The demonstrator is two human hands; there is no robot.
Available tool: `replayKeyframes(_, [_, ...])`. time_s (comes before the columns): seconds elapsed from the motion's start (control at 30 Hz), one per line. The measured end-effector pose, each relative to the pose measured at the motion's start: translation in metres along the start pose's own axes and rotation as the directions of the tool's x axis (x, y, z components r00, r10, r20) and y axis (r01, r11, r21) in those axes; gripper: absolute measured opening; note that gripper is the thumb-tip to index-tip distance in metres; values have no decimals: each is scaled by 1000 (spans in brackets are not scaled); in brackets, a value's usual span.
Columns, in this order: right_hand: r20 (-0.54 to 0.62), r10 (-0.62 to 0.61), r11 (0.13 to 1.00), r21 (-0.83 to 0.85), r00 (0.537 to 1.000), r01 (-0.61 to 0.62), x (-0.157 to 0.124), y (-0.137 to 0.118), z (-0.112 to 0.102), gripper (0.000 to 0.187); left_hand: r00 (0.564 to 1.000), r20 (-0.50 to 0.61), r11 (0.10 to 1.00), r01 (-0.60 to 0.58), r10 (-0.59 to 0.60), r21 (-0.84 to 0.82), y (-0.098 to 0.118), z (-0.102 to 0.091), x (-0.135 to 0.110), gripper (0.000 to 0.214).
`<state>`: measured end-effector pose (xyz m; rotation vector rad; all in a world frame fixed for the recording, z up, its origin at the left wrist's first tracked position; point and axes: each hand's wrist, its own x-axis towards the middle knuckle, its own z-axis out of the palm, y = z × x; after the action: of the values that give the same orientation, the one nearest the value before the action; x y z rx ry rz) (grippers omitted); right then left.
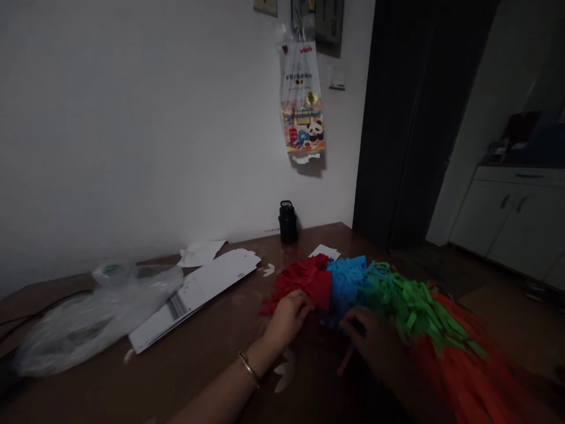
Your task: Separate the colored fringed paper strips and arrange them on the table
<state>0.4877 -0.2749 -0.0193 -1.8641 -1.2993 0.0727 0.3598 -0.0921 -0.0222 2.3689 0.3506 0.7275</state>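
On the brown wooden table (207,353) lies a spread of cut paper in bands: red paper pieces (304,280), blue paper pieces (348,281), green fringed strips (410,303) and orange-red fringed strips (468,377). My left hand (289,318), a bangle on its wrist, rests on the edge of the red paper with fingers curled over it. My right hand (368,335) lies at the lower edge of the blue and green paper; it is dark and smeared, so its fingers do not show clearly.
A black bottle (288,222) stands by the white wall at the table's back. A long white printed sheet (198,294), crumpled white paper (200,252) and a clear plastic bag (92,312) lie left. A printed bag (302,100) hangs on the wall. White cabinets (512,218) stand at right.
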Motion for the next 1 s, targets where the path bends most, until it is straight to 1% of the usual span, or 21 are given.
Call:
replayKeyframes(0.07, [24,22,999,31,999,-23,-3,-3,11,13,998,-28,994,52,-55,-93,-3,-5,1,12])
replayKeyframes(0.13, [36,44,997,61,998,-46,-1,-8,19,12,993,-46,978,96,-106,-184,-6,-9,2,12])
replayKeyframes(0.27, [41,93,988,122,995,-98,11,-16,28,14,983,-52,928,146,-174,-343,-9,-11,3,27])
replayKeyframes(0.33, [33,111,982,147,993,-115,17,-17,31,13,982,-24,903,164,-189,-397,-6,-9,2,33])
replayKeyframes(0.43, [-3,115,982,150,993,-113,23,-15,37,16,982,57,884,186,-180,-429,0,-9,0,32])
replayKeyframes(0.5, [-32,109,985,141,994,-103,25,-12,40,19,983,88,890,184,-162,-416,5,-10,0,30])
replayKeyframes(0.53, [-40,104,985,140,994,-98,25,-11,41,20,985,86,899,174,-152,-402,7,-12,0,28])
replayKeyframes(0.7, [-36,84,985,154,996,-78,23,-7,40,16,997,-40,968,60,-72,-244,15,-22,3,14])
replayKeyframes(0.8, [-20,103,982,160,994,-99,22,-9,40,15,997,-81,992,6,-16,-123,19,-22,0,10])
replayKeyframes(0.9, [9,125,978,165,992,-124,22,-13,42,17,996,-74,999,-49,47,-18,19,-20,-4,12])
replayKeyframes(1.0, [36,129,977,167,991,-134,23,-15,43,21,990,-17,987,-135,136,84,17,-20,-7,20])
